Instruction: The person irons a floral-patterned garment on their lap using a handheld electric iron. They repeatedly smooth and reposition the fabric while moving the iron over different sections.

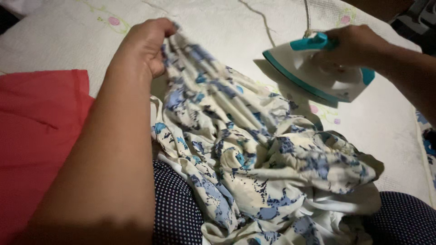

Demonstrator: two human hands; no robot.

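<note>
Cloth: crumpled cream cotton garment with blue flower print (254,154), heaped centre-near across lap and white quilted bed cover (218,22).
Left hand (145,45): fingers closed tight, bunching the far-left edge of the garment.
Right hand (356,45): wrapped shut round handle of white and teal electric iron (313,68), far right, tilted, just beside the garment.
Handling: likely light, limp, easily creased; best taken by an edge or seam.
Left side: red cloth (36,136), flat.

garment (254,149): cream, blue and navy floral blotches | iron (313,72): white body, teal trim and handle | bed cover (218,22): off-white, small pink flowers, pale green stems | cloth (36,131): plain red | fabric (175,208): navy, tiny white dots
</note>
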